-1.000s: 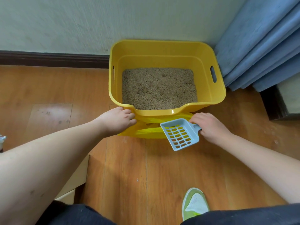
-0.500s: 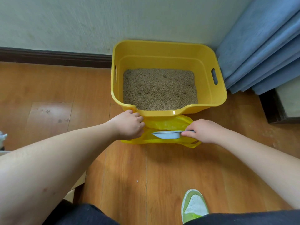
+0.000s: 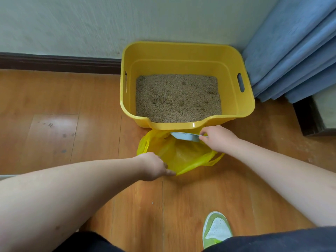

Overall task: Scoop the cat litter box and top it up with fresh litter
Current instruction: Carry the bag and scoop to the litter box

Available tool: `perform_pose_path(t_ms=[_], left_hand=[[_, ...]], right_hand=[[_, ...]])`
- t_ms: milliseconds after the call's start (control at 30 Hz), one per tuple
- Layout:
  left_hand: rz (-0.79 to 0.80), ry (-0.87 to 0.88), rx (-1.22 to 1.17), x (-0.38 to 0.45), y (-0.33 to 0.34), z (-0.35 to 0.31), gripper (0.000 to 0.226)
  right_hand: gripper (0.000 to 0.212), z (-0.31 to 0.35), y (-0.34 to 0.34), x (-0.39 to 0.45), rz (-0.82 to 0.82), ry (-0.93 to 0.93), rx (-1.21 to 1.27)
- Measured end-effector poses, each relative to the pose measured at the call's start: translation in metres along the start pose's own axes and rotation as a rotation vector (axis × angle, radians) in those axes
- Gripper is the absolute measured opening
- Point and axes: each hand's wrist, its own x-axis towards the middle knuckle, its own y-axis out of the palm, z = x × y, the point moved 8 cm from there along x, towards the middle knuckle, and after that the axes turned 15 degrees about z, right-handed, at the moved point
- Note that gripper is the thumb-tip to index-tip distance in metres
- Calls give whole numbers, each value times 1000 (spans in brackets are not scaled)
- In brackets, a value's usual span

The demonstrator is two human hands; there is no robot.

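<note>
Head camera view, looking down at a wooden floor where a yellow litter box sits against a pale wall, beside blue curtains. Tan litter covers the bottom of the box, dotted with small clumps. Just in front of the box, touching its low front lip, a yellow plastic bag lies open on the floor. The left hand grips the near edge of the bag, fingers curled around the plastic, holding its mouth open. The right hand pinches the handle of a pale blue scoop, fingers curled around it; the scoop is seen edge-on, held level over the far side of the bag's mouth, right below the front rim of the box. Both bare forearms reach in from the bottom corners. A green and white shoe rests on the floor near the bottom right, and dark trousers fill the bottom edge. A dark skirting board runs along the wall.
</note>
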Motion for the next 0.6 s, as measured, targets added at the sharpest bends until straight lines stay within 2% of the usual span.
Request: perform_pose_path(t_ms=[133,300,400,467,600], left_hand=[[183,7,22,-5,19,-6,67],[255,-48,-239,8,27,-4,71],[193,-49,-452,15,30,-3,68],[116,-53,-496,15,24,2,59],[-72,4,-311,4,-6,4,31]], right_hand=[[23,-2,-6,4,-36,11,54],[23,5,-8,2,-95,11,70],[22,3,-5,-1,-94,15,74],[19,-1,-4,-2,-87,14,81],[22,-6,-6,-6,-90,-28,78]])
